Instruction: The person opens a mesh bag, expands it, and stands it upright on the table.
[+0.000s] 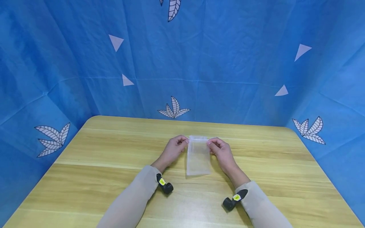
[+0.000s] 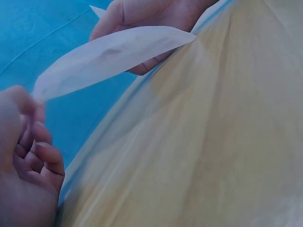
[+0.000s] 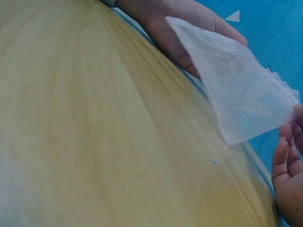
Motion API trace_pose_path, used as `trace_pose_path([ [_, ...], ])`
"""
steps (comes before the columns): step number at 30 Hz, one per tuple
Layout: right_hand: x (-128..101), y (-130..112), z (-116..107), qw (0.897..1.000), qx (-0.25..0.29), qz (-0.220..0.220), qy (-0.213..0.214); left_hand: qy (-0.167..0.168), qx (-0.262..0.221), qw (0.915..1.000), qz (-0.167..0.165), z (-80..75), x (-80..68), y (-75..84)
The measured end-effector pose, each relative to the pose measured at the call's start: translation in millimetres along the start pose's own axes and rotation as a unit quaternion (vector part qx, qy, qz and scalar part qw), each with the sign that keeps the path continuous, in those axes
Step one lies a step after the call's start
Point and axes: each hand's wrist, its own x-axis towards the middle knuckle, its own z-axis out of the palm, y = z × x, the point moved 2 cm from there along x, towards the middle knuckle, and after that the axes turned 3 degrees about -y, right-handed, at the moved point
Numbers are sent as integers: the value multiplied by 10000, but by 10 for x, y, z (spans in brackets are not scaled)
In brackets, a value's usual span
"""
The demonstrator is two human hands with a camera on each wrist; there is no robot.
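Both hands, left hand (image 1: 173,147) and right hand (image 1: 220,149), are pinching the top corners of a sheer white pouch (image 1: 198,155) between their fingers (its lower end trailing toward the counter (image 1: 114,164)), apparently stretching its mouth taut.

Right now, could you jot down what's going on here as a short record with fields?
Held item: small sheer white pouch, upright over the table
Left hand: pinches the pouch's top left corner
Right hand: pinches the pouch's top right corner
Pouch contents: none visible
Surface: light wooden table
Surroundings: blue cloth backdrop with white leaf and triangle prints
Worn gear: small black cameras at both wrists
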Motion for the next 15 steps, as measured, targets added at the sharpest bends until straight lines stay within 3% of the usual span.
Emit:
trace_pose_path([
  [9,13,13,-6,9994,323,-51,87,119,-19,9999,-69,-6,-13,30],
  [15,5,9,-13,9998,187,6,-9,-62,-262,9994,-223,0,-6,19],
])
